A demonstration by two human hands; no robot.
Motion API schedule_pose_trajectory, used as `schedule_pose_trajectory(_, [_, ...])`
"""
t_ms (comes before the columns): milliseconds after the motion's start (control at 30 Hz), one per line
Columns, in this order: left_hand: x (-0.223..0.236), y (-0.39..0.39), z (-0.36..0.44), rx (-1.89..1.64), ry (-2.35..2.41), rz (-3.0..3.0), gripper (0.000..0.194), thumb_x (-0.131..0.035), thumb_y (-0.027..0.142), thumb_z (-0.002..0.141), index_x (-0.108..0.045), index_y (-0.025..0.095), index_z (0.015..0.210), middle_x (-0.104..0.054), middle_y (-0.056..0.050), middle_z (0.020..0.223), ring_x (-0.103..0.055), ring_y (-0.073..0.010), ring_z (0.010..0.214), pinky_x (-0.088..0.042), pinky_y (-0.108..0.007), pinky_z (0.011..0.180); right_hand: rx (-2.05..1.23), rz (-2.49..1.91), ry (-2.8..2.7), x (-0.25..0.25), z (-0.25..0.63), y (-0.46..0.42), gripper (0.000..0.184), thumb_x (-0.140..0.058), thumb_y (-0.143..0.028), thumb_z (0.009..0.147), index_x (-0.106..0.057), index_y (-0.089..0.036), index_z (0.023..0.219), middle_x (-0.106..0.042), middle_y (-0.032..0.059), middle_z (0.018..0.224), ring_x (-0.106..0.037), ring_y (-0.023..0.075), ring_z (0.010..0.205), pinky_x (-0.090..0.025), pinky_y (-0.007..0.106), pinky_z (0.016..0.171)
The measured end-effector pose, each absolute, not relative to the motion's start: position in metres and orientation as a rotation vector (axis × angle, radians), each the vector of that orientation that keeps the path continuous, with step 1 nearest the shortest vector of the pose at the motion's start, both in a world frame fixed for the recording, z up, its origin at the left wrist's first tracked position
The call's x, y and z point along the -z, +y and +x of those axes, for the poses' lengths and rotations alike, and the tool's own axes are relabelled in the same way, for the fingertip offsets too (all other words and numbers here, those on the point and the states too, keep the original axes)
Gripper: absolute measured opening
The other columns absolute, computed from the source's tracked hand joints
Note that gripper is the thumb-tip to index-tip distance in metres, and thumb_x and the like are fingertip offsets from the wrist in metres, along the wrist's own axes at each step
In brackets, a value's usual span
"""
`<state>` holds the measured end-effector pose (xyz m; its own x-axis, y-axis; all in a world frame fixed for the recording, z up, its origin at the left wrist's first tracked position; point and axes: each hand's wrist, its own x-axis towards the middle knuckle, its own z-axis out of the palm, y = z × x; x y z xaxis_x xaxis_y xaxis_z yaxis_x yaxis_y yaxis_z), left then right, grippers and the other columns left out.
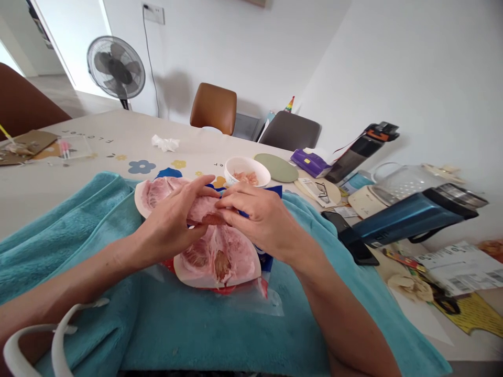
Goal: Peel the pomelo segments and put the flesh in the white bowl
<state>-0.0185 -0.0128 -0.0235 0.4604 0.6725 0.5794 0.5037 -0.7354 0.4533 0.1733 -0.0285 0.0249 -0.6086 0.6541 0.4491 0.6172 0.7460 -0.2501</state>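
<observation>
A pink pomelo segment [204, 210] is held between both my hands above a split pomelo. My left hand [173, 220] curls its fingers round the segment's left end, and my right hand [261, 217] pinches its right end. Below them lies one pomelo half [220, 259] with pink flesh and thick white rind, on a clear plastic bag [251, 298]. Another opened piece of pomelo [155, 193] lies behind my left hand. A white bowl [247, 172] with peeled pink pulp stands just beyond my hands.
A teal towel [176, 324] covers the near table. To the right lie a black phone [349, 235], a blue-and-black flask [412, 214], glasses [322, 191], papers and scissors [444, 298]. A green disc [277, 167], crumpled tissue [165, 142], chairs and a fan [116, 68] stand beyond.
</observation>
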Motion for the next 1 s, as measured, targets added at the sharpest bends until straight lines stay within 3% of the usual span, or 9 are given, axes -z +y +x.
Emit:
schedule_pose_trajectory(233, [0.024,-0.012,-0.018,-1.114,1.032,2.513,0.065,-0.056,0.007,0.074,-0.036,0.018,0.135,-0.068,-0.009,0.119,-0.061,-0.0235,0.112,-0.049,-0.038,0.095,0.645,-1.027,-2.571,-0.018,0.157,-0.044,0.028,-0.040,0.006,0.082,-0.062,-0.010,0.077,-0.060,0.0096,0.073,-0.054,0.0186,0.064,-0.042,0.030,0.053])
schedule_pose_trajectory(333, [0.024,-0.014,-0.017,-1.100,1.045,2.507,0.064,-0.056,0.007,0.073,-0.037,0.018,0.134,-0.069,-0.009,0.119,-0.063,-0.0230,0.111,-0.050,-0.036,0.093,0.750,-0.957,-2.522,-0.014,0.157,-0.040,0.029,-0.038,0.007,0.082,-0.060,-0.011,0.076,-0.058,0.0085,0.071,-0.051,0.0177,0.062,-0.040,0.029,0.053])
schedule_pose_trajectory(533, [0.024,-0.015,-0.016,-1.113,1.085,2.570,0.064,-0.053,0.009,0.076,-0.033,0.020,0.135,-0.069,-0.008,0.118,-0.062,-0.0252,0.112,-0.049,-0.041,0.093,0.356,-1.037,-2.411,-0.008,0.161,-0.026,0.023,-0.038,-0.005,0.089,-0.053,-0.015,0.074,-0.057,0.0065,0.075,-0.051,0.0158,0.068,-0.043,0.029,0.062])
schedule_pose_trajectory(767, [0.024,-0.015,-0.018,-1.142,1.122,2.558,0.072,-0.058,0.010,0.075,-0.029,0.024,0.139,-0.068,-0.009,0.119,-0.060,-0.0277,0.115,-0.046,-0.046,0.096,-0.378,-1.142,-1.992,-0.007,0.167,-0.012,0.014,-0.049,-0.011,0.080,-0.048,-0.020,0.068,-0.057,-0.0031,0.067,-0.052,0.0101,0.062,-0.042,0.023,0.059])
schedule_pose_trajectory(1000, [0.026,-0.012,-0.018,-1.208,1.124,2.479,0.072,-0.062,0.009,0.074,-0.032,0.025,0.137,-0.069,-0.009,0.117,-0.059,-0.0279,0.115,-0.045,-0.046,0.096,-0.647,-1.201,-1.726,-0.010,0.172,-0.009,0.009,-0.051,-0.021,0.081,-0.053,-0.019,0.073,-0.062,-0.0028,0.068,-0.061,0.0109,0.059,-0.048,0.025,0.057])
